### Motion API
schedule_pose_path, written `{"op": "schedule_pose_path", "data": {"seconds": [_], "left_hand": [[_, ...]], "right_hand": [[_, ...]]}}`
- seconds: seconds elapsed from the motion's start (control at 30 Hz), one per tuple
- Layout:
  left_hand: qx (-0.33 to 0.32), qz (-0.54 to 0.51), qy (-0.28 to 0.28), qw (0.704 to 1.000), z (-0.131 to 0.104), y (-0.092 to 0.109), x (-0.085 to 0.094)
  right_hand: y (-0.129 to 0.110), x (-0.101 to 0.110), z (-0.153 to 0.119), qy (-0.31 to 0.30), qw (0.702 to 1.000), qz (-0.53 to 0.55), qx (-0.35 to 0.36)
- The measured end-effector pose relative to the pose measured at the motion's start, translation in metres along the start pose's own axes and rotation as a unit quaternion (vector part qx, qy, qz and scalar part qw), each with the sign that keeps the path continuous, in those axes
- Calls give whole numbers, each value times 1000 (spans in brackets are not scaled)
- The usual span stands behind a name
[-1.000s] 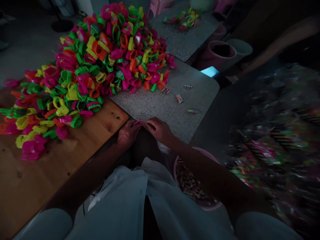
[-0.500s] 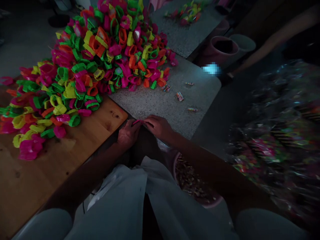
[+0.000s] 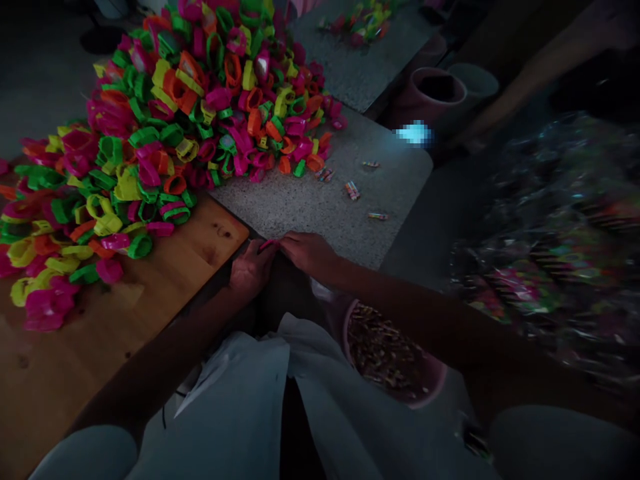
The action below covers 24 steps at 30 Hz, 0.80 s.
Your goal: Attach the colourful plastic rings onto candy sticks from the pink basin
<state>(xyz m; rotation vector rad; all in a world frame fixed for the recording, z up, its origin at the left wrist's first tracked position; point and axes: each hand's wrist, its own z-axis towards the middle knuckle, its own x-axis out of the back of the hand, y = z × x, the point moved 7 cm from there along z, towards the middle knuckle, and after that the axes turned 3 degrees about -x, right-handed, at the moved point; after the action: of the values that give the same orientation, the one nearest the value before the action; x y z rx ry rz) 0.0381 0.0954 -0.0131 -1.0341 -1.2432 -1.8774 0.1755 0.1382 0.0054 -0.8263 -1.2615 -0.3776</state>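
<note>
My left hand [image 3: 250,270] is closed on a small pink toy watch [image 3: 268,245], held just off the corner of the wooden table. Only a narrow strip of its plastic shows between the fingers. From the other side my right hand [image 3: 309,255] pinches at its right end, fingers pressed together and partly hidden. Beyond both hands rises a big heap of plastic toy watches [image 3: 175,143] in pink, green, yellow and orange. Several small wrapped candies [image 3: 352,191] lie on the grey speckled table [image 3: 310,210].
Under my right forearm stands a pink bucket [image 3: 434,392] full of small wrapped candies. The wooden table [image 3: 165,267] is at left. Clear plastic bags [image 3: 550,267] with colourful contents fill the right side. Another person's arm [image 3: 520,93] reaches in near a pink bin [image 3: 413,93].
The view has shifted slightly, so the tables and heap sit a little further left. Both hands stay together at the pink toy watch, and the right fingers have closed in nearer to the left hand.
</note>
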Motion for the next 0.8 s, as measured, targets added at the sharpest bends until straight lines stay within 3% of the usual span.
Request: {"op": "schedule_pose_path", "data": {"seconds": [0.13, 0.2, 0.3, 0.37, 0.47, 0.53, 0.63, 0.8], "left_hand": [[-26, 30, 9, 999, 0, 11, 10], [-43, 34, 25, 998, 2, 13, 22], [-31, 43, 69, 996, 12, -5, 50], [-4, 52, 90, 995, 27, -28, 71], [49, 64, 85, 993, 54, -68, 94], [81, 75, 59, 992, 72, -88, 100], [86, 90, 27, 992, 98, -97, 97], [8, 103, -33, 994, 146, -65, 65]], "right_hand": [[-1, 4, 2, 0, 1000, -9, -14], [15, 15, 3, 22, 999, -4, -49], [82, 57, 1, 120, 974, -19, -193], [144, 90, -8, 176, 928, -50, -326], [226, 121, -25, 172, 852, -82, -488], [258, 129, -31, 146, 826, -85, -538], [271, 129, -29, 128, 833, -73, -534], [263, 124, -11, 150, 844, -86, -507]]}}
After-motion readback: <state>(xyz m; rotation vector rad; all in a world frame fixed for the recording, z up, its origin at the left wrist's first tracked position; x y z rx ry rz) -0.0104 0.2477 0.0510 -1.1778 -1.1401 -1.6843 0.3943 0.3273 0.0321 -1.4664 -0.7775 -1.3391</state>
